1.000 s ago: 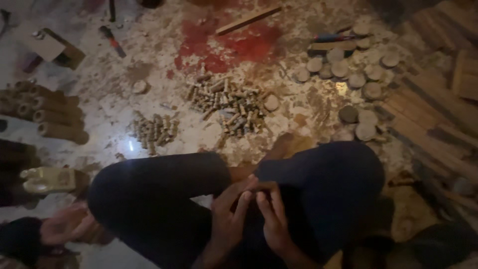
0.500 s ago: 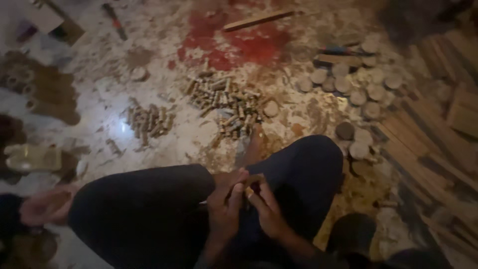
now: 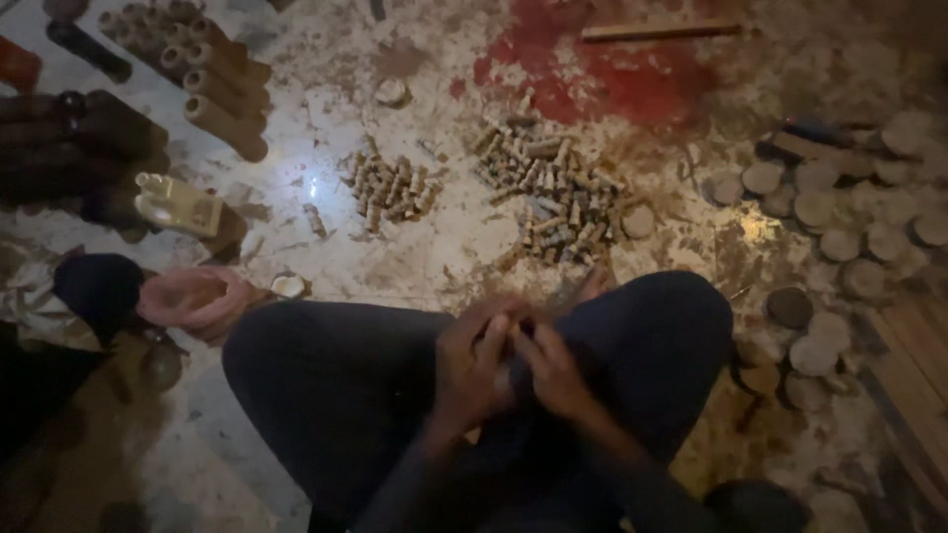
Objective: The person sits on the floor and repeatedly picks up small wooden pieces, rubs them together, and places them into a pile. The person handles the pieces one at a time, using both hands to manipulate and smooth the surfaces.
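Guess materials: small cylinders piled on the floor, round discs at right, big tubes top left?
Small cylinders: likely wood or rolled paper; tan, matte, pale ends.
Round discs: probably cut wood or pressed clay; flat, dull grey-tan faces.
Big tubes: look like cardboard or rolled paper; brown, matte, with end openings.
Dim light leaves all three uncertain.

I've got a single view, from the head camera, and it looks steeply down over the lap at the left hand and right hand, which sit low in the middle of the picture, fairly near the lens. Beyond the hands the stained floor fills the upper half, farther off. Pale discs lie out to the right of the hands, cardboard tubes far up-left. No second view overlaps it.
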`<state>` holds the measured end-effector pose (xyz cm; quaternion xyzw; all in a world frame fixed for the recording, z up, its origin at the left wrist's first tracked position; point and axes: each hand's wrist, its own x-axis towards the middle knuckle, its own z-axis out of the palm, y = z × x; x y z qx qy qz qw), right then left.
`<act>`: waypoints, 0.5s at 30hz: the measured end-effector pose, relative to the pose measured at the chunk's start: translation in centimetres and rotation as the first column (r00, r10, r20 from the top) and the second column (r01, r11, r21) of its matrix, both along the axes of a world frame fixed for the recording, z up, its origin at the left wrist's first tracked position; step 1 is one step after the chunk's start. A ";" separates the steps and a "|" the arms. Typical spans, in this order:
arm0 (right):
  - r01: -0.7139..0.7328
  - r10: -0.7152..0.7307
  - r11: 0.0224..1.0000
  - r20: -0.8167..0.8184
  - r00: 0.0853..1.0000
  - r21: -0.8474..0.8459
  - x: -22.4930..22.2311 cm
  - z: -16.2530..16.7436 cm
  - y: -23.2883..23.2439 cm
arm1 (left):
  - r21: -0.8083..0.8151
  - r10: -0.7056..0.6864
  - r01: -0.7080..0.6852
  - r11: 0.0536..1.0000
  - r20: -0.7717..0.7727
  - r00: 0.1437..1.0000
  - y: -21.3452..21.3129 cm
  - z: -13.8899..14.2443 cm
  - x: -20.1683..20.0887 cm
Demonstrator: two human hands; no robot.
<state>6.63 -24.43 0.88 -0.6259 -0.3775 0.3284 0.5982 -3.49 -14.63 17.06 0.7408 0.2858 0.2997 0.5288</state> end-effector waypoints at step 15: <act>-0.179 0.181 0.983 0.065 0.981 -0.039 10.4 5.1 11.4 | -0.200 -0.160 0.209 0.957 0.238 0.958 12.7 -8.9 8.2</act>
